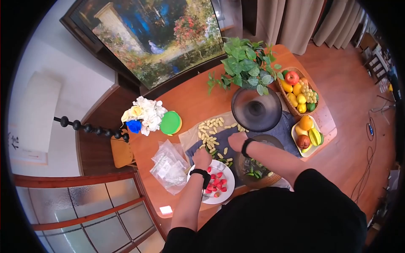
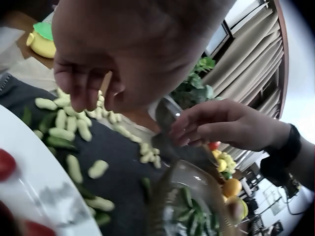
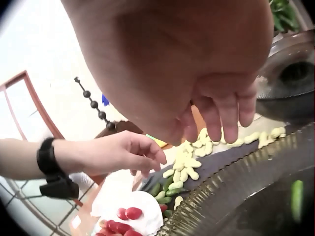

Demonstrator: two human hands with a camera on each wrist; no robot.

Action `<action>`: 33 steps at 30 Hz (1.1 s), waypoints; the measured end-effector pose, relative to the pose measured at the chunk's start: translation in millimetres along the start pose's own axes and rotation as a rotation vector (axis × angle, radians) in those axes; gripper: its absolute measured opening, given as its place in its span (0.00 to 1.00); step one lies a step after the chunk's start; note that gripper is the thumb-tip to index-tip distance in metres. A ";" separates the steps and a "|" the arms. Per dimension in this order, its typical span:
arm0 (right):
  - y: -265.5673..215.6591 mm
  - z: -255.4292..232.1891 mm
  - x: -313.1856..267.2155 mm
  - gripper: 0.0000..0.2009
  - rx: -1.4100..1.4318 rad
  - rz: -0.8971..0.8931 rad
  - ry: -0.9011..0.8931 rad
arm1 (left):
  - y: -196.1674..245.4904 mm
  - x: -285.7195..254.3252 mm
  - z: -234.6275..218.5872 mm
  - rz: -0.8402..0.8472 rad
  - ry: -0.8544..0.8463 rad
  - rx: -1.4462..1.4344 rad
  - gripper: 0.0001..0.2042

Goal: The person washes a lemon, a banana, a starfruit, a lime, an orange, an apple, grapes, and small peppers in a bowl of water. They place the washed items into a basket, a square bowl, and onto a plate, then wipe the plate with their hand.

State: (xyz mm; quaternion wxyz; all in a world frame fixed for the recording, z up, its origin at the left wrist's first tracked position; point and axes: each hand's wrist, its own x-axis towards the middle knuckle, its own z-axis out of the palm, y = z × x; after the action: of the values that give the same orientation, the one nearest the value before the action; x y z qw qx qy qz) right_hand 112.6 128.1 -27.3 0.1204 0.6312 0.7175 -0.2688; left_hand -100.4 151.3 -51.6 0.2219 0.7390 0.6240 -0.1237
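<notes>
Pale yellow peanuts (image 1: 209,130) lie spread over the dark blue cloth (image 1: 287,126). Small green vegetables (image 2: 61,143) lie among the nearer ones. My left hand (image 1: 202,159) hovers over this near end, fingers loosely bent, nothing visible between them. Just below it stands a white plate (image 1: 229,192) of small red fruits (image 1: 217,182). My right hand (image 1: 237,140) is above the cloth by the far rim of a ribbed glass bowl (image 3: 216,209); its fingers hang relaxed and hold nothing. More slim green vegetables (image 2: 196,216) sit inside the bowl.
A dark round lid (image 1: 256,110) lies beyond the bowl. At the right are a fruit basket (image 1: 284,95) and a fruit tray (image 1: 296,141). Clear plastic bags (image 1: 168,168), a green-lidded container (image 1: 171,122) and flowers (image 1: 145,114) stand left. A leafy plant (image 1: 244,63) rises behind.
</notes>
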 end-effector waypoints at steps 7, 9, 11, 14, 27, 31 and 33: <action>24.1 50.6 59.3 0.15 0.007 0.467 -0.273 | -7.7 8.5 10.3 -0.120 -0.140 -0.081 0.25; 35.7 70.1 71.8 0.15 -0.081 0.228 -0.322 | -14.5 15.4 18.6 -0.125 -0.161 -0.084 0.26; 36.3 76.4 74.0 0.15 -0.054 0.270 -0.317 | -21.6 24.2 31.0 -0.091 -0.087 -0.173 0.23; 29.1 64.0 62.6 0.14 0.114 0.307 -0.120 | -16.1 18.5 19.5 -0.040 -0.131 -0.176 0.23; 5.4 1.9 34.5 0.10 0.512 0.087 -0.466 | -26.8 37.5 43.5 0.000 -0.103 -0.263 0.15; -18.4 32.1 33.9 0.12 -0.037 -0.216 -0.441 | -33.7 35.3 40.0 0.034 -0.065 -0.330 0.12; -31.1 46.0 41.8 0.15 -0.133 -0.268 -0.502 | -32.1 32.9 34.7 0.047 -0.083 -0.340 0.13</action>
State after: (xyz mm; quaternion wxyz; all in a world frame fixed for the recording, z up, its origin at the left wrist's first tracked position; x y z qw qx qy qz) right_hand 67.5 136.7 -79.5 0.2986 0.4356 0.7582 -0.3824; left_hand -122.2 167.0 -102.6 0.3720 0.6994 0.6089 -0.0414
